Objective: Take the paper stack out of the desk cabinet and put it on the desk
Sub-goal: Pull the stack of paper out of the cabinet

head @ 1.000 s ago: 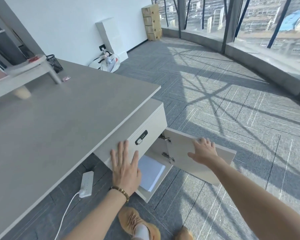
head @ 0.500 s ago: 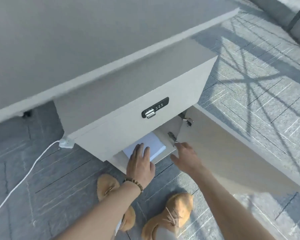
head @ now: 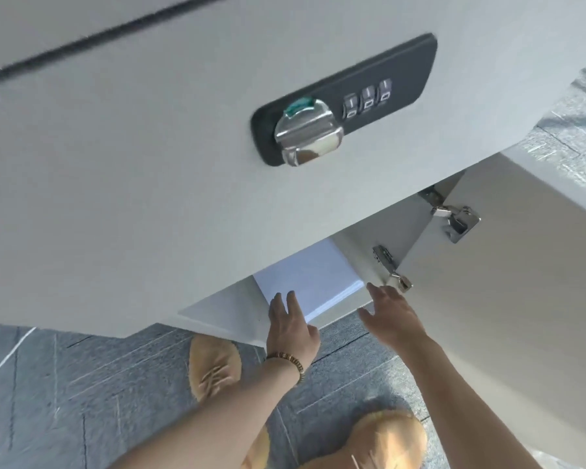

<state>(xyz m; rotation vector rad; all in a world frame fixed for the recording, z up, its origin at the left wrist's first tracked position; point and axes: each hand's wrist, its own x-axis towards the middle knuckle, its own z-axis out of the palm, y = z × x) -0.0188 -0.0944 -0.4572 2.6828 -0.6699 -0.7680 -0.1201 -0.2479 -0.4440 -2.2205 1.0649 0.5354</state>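
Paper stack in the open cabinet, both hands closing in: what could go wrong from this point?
1. The paper stack looks loose and unbound; with the left hand at its near corner and the right hand beside its edge, neither yet around it, sheets may slide or fan out.
2. The lower hinge juts out just above the right hand and could scrape the knuckles.
3. The drawer front overhangs the opening, so the stack may catch when lifted.

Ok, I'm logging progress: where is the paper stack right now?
In the head view, the paper stack lies inside the open cabinet under the combination lock, with both hands at its front edge.
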